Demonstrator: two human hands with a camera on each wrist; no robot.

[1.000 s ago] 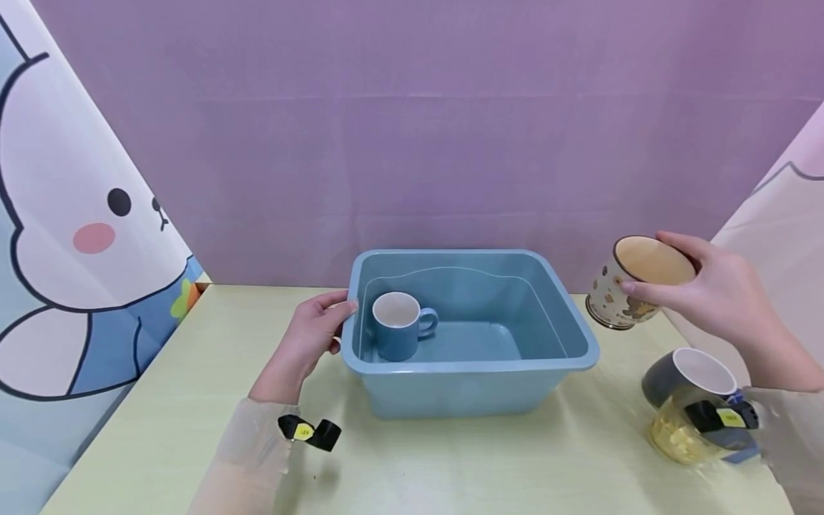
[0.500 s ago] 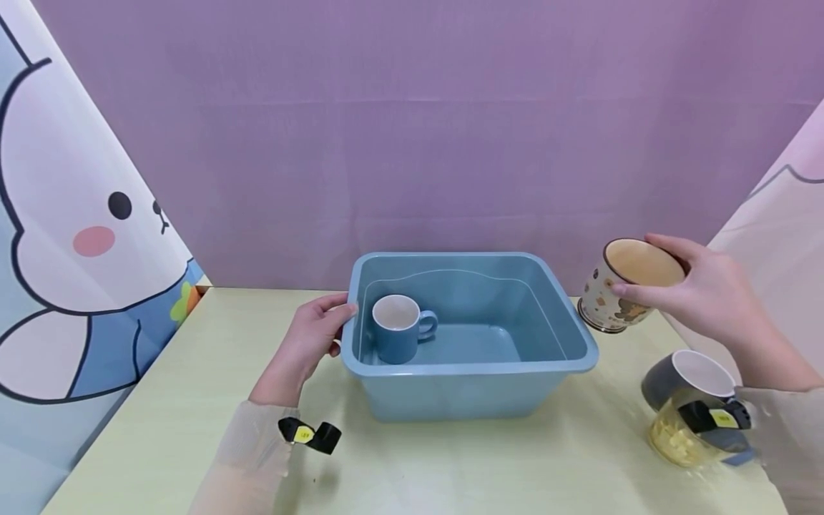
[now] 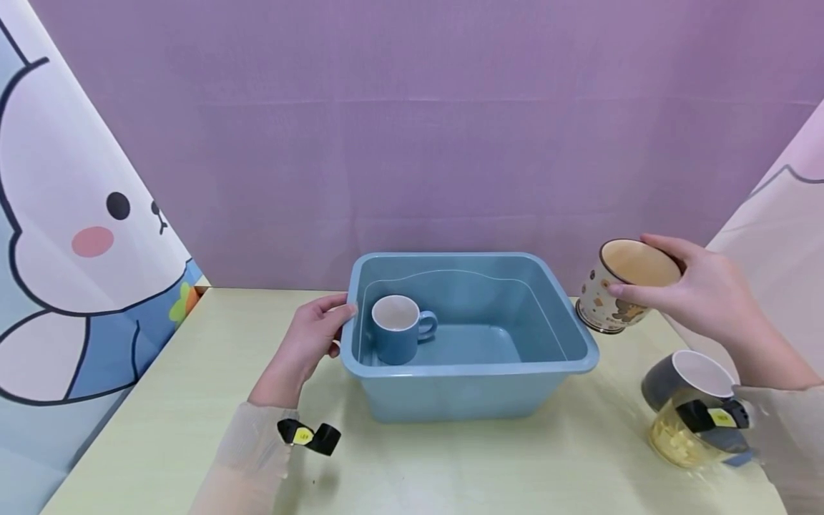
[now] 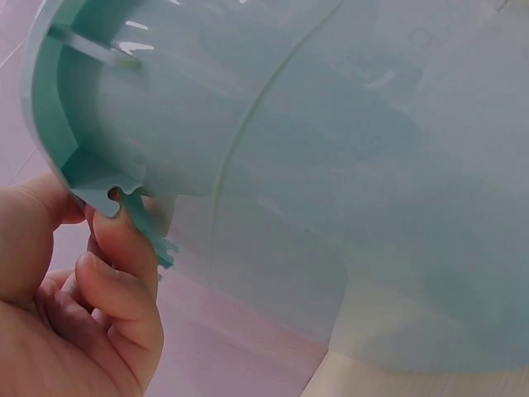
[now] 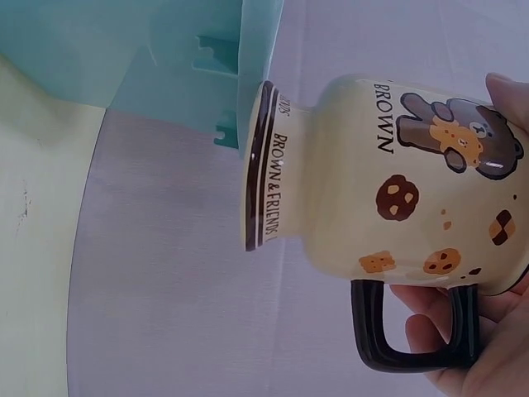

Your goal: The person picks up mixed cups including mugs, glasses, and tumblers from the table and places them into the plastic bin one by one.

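My left hand (image 3: 310, 330) grips the left rim of a blue plastic tub (image 3: 450, 393), thumb on the lip. In the left wrist view its fingers (image 4: 128, 310) curl under that lip. Inside the tub, at the left, a blue mug (image 3: 394, 347) stands upright with its handle to the right. My right hand (image 3: 711, 297) holds a cream mug (image 5: 339, 182) by its upper part, thumb and fingers round it. The mug carries a bear and cookie print and a dark handle. Slightly tilted, it is off the table with its foot close beside the tub's right rim.
A dark grey mug (image 3: 659, 383) lies tilted on the table at the right, below my right forearm. In front of it is a clear yellowish glass cup (image 3: 679, 433), partly hidden by the wrist strap. A purple cloth (image 3: 450, 143) hangs behind the table.
My right hand has brought the cream mug a little to the left, nearer the tub's right rim. The left hand and the tub have stayed in place.
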